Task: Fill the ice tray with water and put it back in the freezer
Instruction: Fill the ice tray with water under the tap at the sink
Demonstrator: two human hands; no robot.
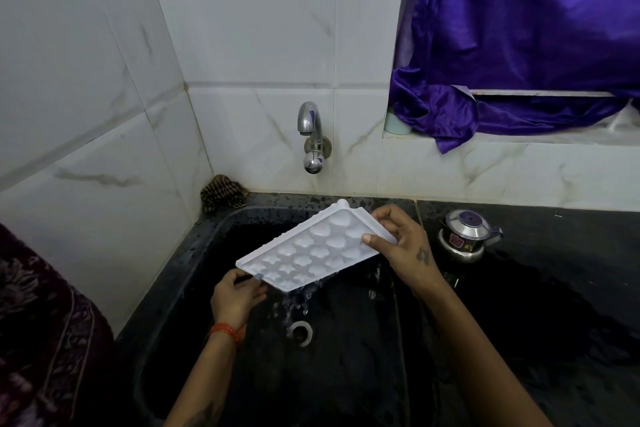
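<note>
Forearms enter from the near edge, both reaching over a dark sink (194, 246). Left hand (235, 298), an orange thread at its wrist, pinches the near-left corner of the white ice tray (311, 246); thumb on top, fingers underneath. Right hand (401, 246) pinches the far-right end, thumb laid across the rim, fingers curled behind. Each grip is pressed together on the tray edge, not spread.

Tray position: held in the air over the basin, below and slightly near of the wall tap (310, 128), tilted with its near long edge low. Water runs off that low edge and falls toward the drain (301, 333). No stream visible from the tap spout.

Judgement: step in hand looks like tipping off excess or rinse water; freezer not in view, so the carry is not yet begun.

To do it well: level the tray slowly once the run-off thins, so the cells stay evenly filled; keep both pinches on the rim, clear of the cells; check the far cells hold water before leaving the sink. Whether cells are full cannot be told here.

Steel kettle (464, 236) stands on the wet bench, right of the sink.
</note>
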